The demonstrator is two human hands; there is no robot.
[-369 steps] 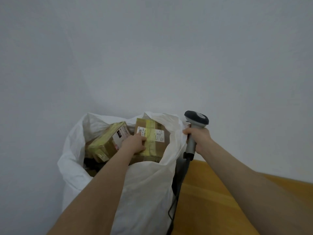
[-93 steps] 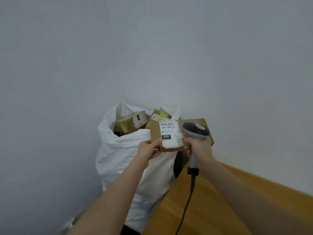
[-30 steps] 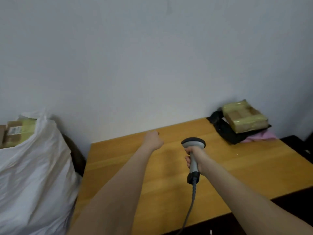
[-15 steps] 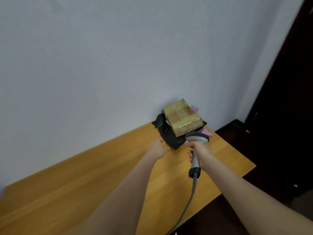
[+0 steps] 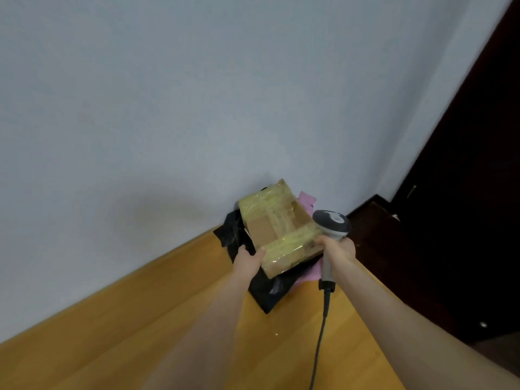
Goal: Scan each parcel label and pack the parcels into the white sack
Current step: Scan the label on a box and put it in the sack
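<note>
- The left hand (image 5: 249,261) grips the near left corner of a cardboard box (image 5: 277,225) wrapped in yellowish tape. The thumb lies on top and the fingers curl round the edge.
- The box lies just beyond the fingers of both hands, on a crumpled black bag (image 5: 264,289) that rests on a wooden table (image 5: 135,325) by a pale wall (image 5: 197,94).
- A pink packet (image 5: 306,199) shows past the box's far edge and under its near right side.
- The right hand (image 5: 337,250) has its fingers clamped on the handle of a grey scanner (image 5: 332,222). The scanner's head rises above the fingers, just beside the box's right edge.
- A dark cable (image 5: 320,336) hangs from the handle, below the fingers.
</note>
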